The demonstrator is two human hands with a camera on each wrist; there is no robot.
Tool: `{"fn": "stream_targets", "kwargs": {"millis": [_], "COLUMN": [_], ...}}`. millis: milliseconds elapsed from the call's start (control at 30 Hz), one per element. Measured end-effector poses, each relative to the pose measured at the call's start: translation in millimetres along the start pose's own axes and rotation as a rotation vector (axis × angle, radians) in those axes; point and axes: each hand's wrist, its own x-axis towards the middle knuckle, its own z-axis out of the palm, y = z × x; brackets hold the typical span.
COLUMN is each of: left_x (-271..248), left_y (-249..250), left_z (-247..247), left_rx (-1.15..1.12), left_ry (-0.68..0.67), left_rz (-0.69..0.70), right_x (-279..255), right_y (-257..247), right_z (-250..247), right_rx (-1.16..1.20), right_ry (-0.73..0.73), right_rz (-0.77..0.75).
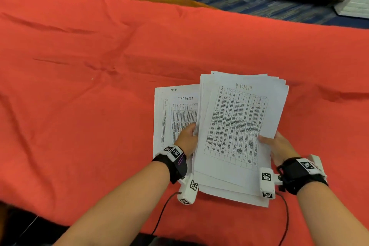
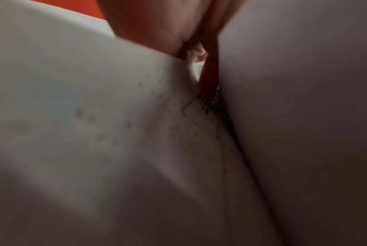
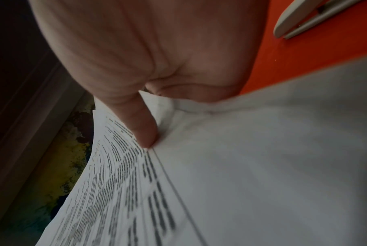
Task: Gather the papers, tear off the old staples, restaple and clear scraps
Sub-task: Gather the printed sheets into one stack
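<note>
The fingers of the left hand [image 1: 186, 139] curl round the left edge of a thick stack of papers [image 1: 237, 132], gripping it; in the left wrist view the sheets fill nearly the whole frame and only a little of the hand shows between them. Under and to the left of that hand, two printed sheets [image 1: 169, 118] lie flat on the table [image 1: 79, 86], which is covered in a red cloth; handwriting stands above their printed grids, too small to read surely. The stack itself is raised and tilted over the cloth, its edges fanned and uneven, with a dense printed table on the top page and "ADMIN" handwritten above it. At the stack's right edge the right hand [image 1: 279, 149] pinches the papers, thumb [image 3: 141, 123] pressed on the printed top page and the other fingers hidden beneath. In the right wrist view a pale grey stapler-like tool [image 3: 311, 15] lies on the cloth beyond the hand, apart from the papers; only part of it is in frame. Both wrists carry black straps with white marker-tagged camera units.
</note>
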Motion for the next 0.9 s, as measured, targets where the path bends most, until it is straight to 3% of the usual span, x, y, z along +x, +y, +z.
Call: {"fn": "stream_targets", "kwargs": {"millis": [100,167,267,333,400,533,667,900], "left_x": [0,4,16,20,23,34,34,26], "left_y": [-2,-10,-29,-36,-39,-41,-39,-35], "left_z": [-1,-5,-17,-24,-29,-33,-35,-42], "left_rx": [0.042,0.228,0.771,0.901,0.897,0.866,0.781,0.886], "left_ry": [-0.078,-0.087,0.128,0.307,0.396,0.382,0.35,0.404], "left_rz": [0.004,-0.019,-0.104,-0.176,-0.231,-0.249,-0.13,0.008], "right_x": [-3,-7,-10,-12,-13,-19,-26,-24], "right_y": [3,6,12,16,22,27,26,28], "right_z": [-8,-12,-18,-23,-29,-37,-38,-36], "right_rx": [-0.056,-0.083,-0.107,-0.086,-0.059,0.027,0.082,0.07], "right_ry": [0.031,0.087,0.148,0.183,0.192,0.192,0.155,0.161], "right_rz": [0.039,0.034,0.016,0.003,0.011,-0.005,-0.009,-0.013]}}
